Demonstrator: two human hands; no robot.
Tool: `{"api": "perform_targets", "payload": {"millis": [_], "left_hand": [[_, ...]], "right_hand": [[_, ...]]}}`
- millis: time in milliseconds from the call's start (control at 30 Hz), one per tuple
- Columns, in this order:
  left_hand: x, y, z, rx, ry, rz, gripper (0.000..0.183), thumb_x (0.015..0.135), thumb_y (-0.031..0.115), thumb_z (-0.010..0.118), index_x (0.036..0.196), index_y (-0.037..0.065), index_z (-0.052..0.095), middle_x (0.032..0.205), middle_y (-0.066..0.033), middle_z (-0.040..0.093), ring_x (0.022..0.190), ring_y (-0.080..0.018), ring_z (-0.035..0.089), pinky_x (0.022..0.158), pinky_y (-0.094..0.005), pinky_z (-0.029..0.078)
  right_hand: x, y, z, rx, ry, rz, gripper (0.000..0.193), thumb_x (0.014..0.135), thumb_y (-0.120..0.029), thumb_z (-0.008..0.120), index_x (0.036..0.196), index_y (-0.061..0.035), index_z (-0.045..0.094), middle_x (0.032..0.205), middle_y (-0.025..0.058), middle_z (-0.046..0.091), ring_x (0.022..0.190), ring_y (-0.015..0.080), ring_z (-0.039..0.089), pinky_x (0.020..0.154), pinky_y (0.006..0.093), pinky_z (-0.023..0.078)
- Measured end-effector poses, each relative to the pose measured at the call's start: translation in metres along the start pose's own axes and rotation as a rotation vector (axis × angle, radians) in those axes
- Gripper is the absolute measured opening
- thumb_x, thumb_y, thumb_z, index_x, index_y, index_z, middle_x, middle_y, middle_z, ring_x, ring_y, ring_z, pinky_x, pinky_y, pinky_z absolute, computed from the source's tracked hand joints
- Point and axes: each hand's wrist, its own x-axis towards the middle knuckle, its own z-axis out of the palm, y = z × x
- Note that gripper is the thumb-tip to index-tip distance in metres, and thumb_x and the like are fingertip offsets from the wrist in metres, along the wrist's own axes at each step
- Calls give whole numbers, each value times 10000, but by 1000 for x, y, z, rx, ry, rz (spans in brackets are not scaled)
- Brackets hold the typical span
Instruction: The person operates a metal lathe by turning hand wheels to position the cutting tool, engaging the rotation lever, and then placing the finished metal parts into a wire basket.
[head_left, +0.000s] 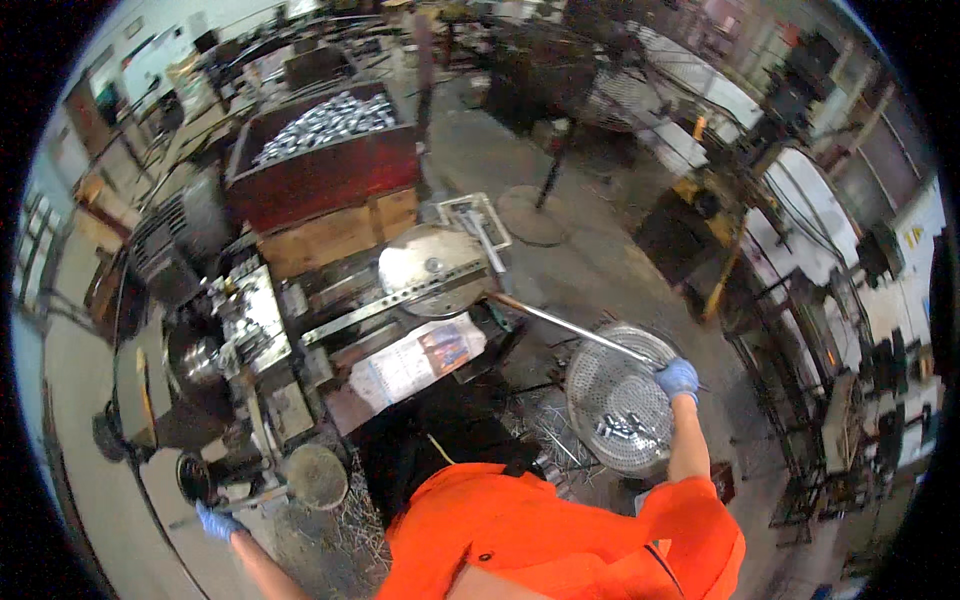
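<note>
My right hand [678, 378], in a blue glove, is closed round the outer end of a long metal bar [590, 336]. This bar slopes up and leftward to a lathe-like machine, beside a large round metal disc [410, 262]. Beneath its outer part stands a round perforated metal basket [590, 400] with several small shiny metal pieces [622, 426] in it. Far to the left, my gloved left hand [218, 522] grips a thin lever [262, 497] next to a dark round handwheel [194, 476]; its fingers are small and partly hidden.
A red bin [330, 190] heaped with shiny metal parts [335, 122] stands behind the machine. Printed paper [415, 362] lies on the machine's front. Metal scraps [365, 520] cover the floor below. A low pedestal [535, 215] stands beyond the disc. More machinery [690, 225] lines the right.
</note>
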Motion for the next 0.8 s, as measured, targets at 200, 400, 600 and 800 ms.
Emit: {"api": "perform_targets", "payload": {"millis": [200,400,600,800], "left_hand": [[6,-7,1,-49,-37,21,255,854,228,544,907,-5,634,788,-77,622,616,-183,572,521,-317,491],[-24,22,17,-141,118,-80,216,844,205,564,786,-2,555,631,-108,575,469,-201,539,445,-327,486],[-16,17,12,-161,70,-74,227,854,207,541,794,-11,563,628,-119,592,459,-213,547,428,-329,480],[-14,15,15,-104,117,-59,233,846,204,549,818,-25,586,641,-124,603,470,-214,557,434,-327,483]], "right_hand": [[-1,16,23,30,135,-51,378,690,-329,654,851,13,653,929,248,615,891,382,596,783,429,477],[1,18,27,34,166,-41,368,679,-303,651,860,16,623,915,254,614,894,394,587,787,429,469],[-1,16,28,69,156,-52,355,670,-281,646,874,8,622,917,256,612,895,391,588,787,428,469],[-2,22,36,112,205,-53,367,653,-287,668,860,14,634,907,265,612,873,395,599,778,422,477]]}}
